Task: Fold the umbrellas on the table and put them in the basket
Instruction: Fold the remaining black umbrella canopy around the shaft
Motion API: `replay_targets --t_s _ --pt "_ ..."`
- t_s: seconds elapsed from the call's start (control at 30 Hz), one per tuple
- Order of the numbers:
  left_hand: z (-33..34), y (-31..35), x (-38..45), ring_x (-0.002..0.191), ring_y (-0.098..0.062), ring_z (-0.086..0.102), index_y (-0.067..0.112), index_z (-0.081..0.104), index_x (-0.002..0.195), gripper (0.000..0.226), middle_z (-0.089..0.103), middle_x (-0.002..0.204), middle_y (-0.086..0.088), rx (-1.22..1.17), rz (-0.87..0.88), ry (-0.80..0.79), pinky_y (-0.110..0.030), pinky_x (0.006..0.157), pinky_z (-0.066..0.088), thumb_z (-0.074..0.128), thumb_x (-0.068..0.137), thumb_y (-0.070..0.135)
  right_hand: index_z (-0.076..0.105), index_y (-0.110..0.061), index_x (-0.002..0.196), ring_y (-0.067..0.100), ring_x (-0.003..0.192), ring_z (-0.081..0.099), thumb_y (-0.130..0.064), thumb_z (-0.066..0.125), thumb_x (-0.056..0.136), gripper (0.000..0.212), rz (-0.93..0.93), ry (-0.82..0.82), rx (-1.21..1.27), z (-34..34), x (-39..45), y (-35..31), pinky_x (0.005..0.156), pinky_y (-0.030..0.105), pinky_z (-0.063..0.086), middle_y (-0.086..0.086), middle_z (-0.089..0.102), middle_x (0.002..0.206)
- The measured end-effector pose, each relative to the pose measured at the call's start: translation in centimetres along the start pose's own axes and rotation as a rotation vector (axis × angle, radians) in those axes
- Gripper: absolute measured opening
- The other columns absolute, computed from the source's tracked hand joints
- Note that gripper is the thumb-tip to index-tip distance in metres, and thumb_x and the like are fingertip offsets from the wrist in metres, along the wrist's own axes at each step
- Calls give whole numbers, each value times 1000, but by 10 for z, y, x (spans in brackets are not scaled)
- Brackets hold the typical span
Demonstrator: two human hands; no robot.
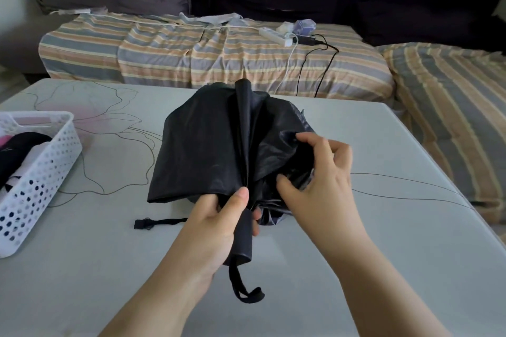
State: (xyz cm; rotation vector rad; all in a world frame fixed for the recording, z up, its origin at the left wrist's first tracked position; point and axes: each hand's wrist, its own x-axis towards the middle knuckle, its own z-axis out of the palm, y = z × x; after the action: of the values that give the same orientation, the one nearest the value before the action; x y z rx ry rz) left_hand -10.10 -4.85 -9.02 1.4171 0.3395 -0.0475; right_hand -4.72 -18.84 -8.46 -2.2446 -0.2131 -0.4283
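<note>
Left grip [219,223] clasps cylindrical handle [243,238]; right grip [319,175] pinches glossy black umbrella [208,145] fabric; perforated basket [46,161] left

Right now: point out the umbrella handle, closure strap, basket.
umbrella handle [244,238], head view, black grip below left thumb
closure strap [160,223], head view, middle, flat on table
basket [41,169], head view, perforated side wall

A black umbrella [219,139] with a black handle [244,238] and black wrist loop [243,286] is seen on a pale grey table [383,227] marked with thin dark line drawings and a faint pink flower. A white perforated basket [41,172] is filled with black and pink items. The sofa cover [219,55] is striped in grey, peach and cream.
</note>
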Motion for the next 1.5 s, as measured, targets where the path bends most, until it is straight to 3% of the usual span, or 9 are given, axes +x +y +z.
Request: replay_targets --t_s 0.2,0.4,0.6,0.73,0.97,1.03,1.2,1.4,1.5 --pt "5 -9 -4 55 -12 61 9 57 89 19 69 64 -2 54 2 50 -31 59 48 53 95 26 63 -11 77 25 81 43 -2 57 68 15 -396 260 -366 8 13 0 66 35 43 3 55 87" --pt "6 -14 10 52 -11 60 6 57 90 20 67 60 1 -87 -14 190 -31 59 49 52 96 25 56 -29 81 9 77 55 7 46 79 37 197 310 268 -6 15 2 60 11 38 -7 59 89" --pt "2 -15 9 56 -10 62 11 58 93 19 69 62 2 -71 23 199 -31 61 51 52 96 28 56 -15 92 27 71 53 -3 51 81 18 83 171 -167 -14 19 11 58 34 40 -2 58 77" --pt "0 -13 10 57 -14 64 4 55 95 24 69 60 -3 -185 -30 221 -33 62 51 54 95 27 63 -19 94 10 73 58 6 51 84 29 -159 381 38 -20 3 -2 64 13 42 -10 64 80" --pt "1 -9 7 55 -13 63 4 54 99 25 69 63 -2 -231 -36 152 -31 61 52 54 95 28 52 -24 114 12 74 65 -28 63 87 30 604 -15 523 -7 14 7 68 36 57 -4 63 92" --pt "2 -10 6 57 -14 63 3 55 101 28 69 64 -3 -205 -25 133 -33 64 53 54 94 29 62 -16 93 14 61 59 -11 54 92 10 525 10 505 -10 14 5 62 35 56 -2 63 71" --pt "3 -10 9 59 -14 63 9 60 88 34 68 63 -1 -126 2 139 -36 70 52 60 80 42 56 -23 72 4 49 38 5 56 85 31 143 61 411 -14 9 -9 46 12 32 -13 54 55" --pt "2 -17 9 55 -12 60 5 60 92 16 66 63 -1 -69 49 197 -21 51 46 58 93 22 49 -23 68 5 58 43 18 44 75 43 259 375 655 -24 15 -1 57 15 35 -16 48 60" --pt "1 -16 8 56 -12 60 4 58 90 17 65 63 0 -18 88 193 -24 55 46 55 94 20 49 -28 86 7 70 53 -5 54 90 25 410 370 708 -19 13 8 65 20 45 -13 53 80"
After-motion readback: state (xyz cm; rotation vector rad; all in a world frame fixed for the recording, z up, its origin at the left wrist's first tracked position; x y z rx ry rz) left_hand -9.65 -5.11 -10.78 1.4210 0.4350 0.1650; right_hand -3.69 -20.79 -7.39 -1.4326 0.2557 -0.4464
